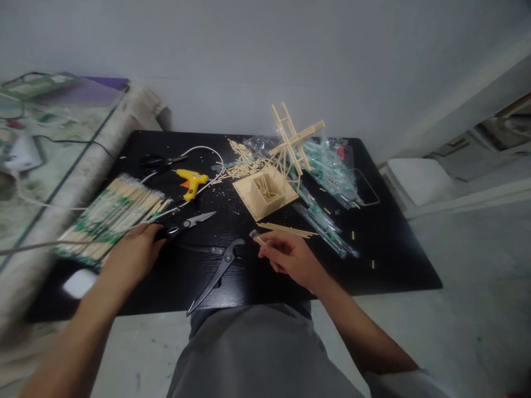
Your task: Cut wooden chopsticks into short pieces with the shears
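Note:
My left hand (131, 253) is closed round the handle of a pair of black shears (188, 222) lying on the black table (390, 243). My right hand (288, 255) pinches a short wooden stick piece (258, 239) just above the table. A second cutter (218, 273) lies open between my hands, one long handle pointing toward me. Beyond my right hand stands a small wooden stick model (267, 190) with a windmill-like cross (292, 138). A few loose sticks (286, 228) lie in front of it.
A bundle of wrapped chopsticks (110, 215) lies at the left, a yellow glue gun (191, 181) with its white cord behind it. Empty green-printed wrappers (332, 171) and stick offcuts (243, 160) cover the far side. Black scissors (160, 161) sit far left. A rolled mat (83, 177) borders the table.

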Action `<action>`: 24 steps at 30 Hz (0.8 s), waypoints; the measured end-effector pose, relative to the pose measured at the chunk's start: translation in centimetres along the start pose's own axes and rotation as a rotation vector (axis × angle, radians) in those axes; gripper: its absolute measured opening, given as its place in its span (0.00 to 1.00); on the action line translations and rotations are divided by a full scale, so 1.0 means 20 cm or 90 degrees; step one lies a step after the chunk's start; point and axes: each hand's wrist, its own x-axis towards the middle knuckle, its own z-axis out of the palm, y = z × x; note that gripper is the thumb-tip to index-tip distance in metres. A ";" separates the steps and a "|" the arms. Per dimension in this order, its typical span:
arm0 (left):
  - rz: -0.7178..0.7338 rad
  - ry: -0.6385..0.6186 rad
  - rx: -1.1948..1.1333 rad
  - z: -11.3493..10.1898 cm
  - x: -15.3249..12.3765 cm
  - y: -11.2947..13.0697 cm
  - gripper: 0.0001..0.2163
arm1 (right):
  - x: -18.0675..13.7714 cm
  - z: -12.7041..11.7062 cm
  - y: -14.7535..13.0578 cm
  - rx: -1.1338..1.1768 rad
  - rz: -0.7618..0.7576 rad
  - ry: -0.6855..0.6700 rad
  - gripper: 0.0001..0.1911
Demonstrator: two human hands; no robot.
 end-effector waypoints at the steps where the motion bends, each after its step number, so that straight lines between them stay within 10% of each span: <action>1: 0.002 0.003 0.015 0.00 0.00 0.00 0.10 | 0.00 0.00 0.00 0.000 0.001 0.002 0.16; 8: -0.042 0.019 -0.021 -0.05 -0.06 0.20 0.14 | -0.02 0.03 -0.03 0.027 0.033 -0.022 0.18; 16: 0.377 0.005 -0.454 -0.12 -0.04 0.61 0.14 | -0.04 0.07 -0.06 0.091 0.143 -0.139 0.15; 24: 0.329 -0.059 -0.543 -0.09 -0.01 0.64 0.06 | -0.05 0.06 -0.05 0.100 0.162 -0.213 0.14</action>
